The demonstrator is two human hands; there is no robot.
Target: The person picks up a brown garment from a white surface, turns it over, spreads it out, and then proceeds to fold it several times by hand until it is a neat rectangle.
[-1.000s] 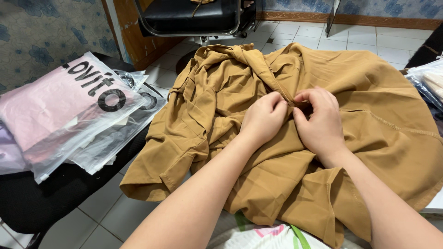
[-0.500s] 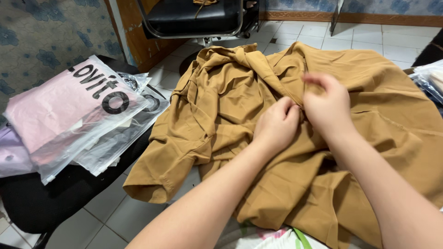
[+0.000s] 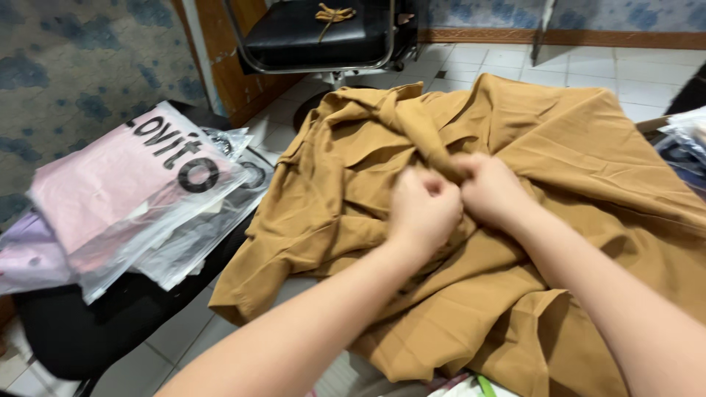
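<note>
A large tan-brown garment [image 3: 559,184] of thin woven cloth fills most of the view from the centre out to three and five o'clock, spread in loose folds over a surface it hides. One rumpled end hangs toward seven o'clock, over the pale tiled floor [image 3: 184,338], and a bunched, twisted ridge of the cloth runs from the middle up toward eleven o'clock.

At twelve o'clock, beyond the garment, stands a black chair [image 3: 323,37] with a metal frame; a small tan strip of cloth tied in a knot [image 3: 334,12] lies on its seat.

At nine o'clock a stack of clear plastic bags [image 3: 132,191] holding folded clothes rests on a dark seat; the top one holds something pink with black lettering, and a lilac one shows below it at the left edge. More bagged items [image 3: 687,143] sit at three o'clock, mostly cut off by the frame.

Both forearms reach in from six o'clock and meet at the centre. The left hand [image 3: 423,213] is curled into a tight pinch on a fold of the garment, its knuckles up. The right hand [image 3: 489,191], touching the left at one o'clock of it, is likewise closed on the same ridge of cloth, its fingers tucked into the fabric.
</note>
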